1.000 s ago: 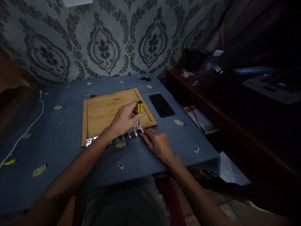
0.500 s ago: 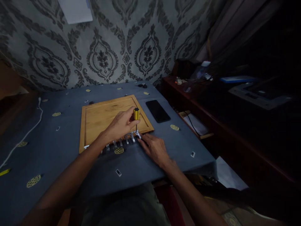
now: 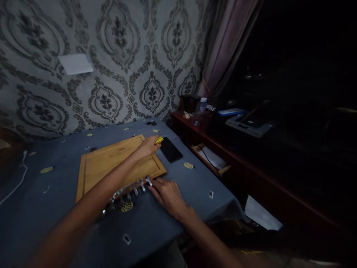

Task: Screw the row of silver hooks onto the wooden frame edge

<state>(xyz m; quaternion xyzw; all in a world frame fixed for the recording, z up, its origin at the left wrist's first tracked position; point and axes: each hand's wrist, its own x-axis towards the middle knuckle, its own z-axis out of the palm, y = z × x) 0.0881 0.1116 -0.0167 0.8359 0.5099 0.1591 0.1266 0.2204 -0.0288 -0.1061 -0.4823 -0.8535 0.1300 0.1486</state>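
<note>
My left hand (image 3: 148,146) is closed around a screwdriver (image 3: 158,140) with a yellow and black handle, held above the far right part of a framed wooden board (image 3: 92,175). The screwdriver's shaft is hidden by the hand. Along the board's near edge runs a shiny metal hook rail (image 3: 135,190), its several hooks hanging toward me. My right hand (image 3: 169,197) rests on the table at the rail's right end, thumb and fingertips closed about the last hook. My left forearm covers part of the board and the rail's left side.
A black phone (image 3: 171,149) lies just right of the board. Keys (image 3: 151,123) are at the table's back. On the dark red desk (image 3: 178,121) to the right stands a clear bottle (image 3: 199,111), above an open drawer (image 3: 211,158). A white cable (image 3: 21,178) trails at left.
My left hand has lifted the screwdriver off the rail's right end and moved it away toward the phone, tilting it from upright. My right hand stays at the rail. The view has turned up and right.
</note>
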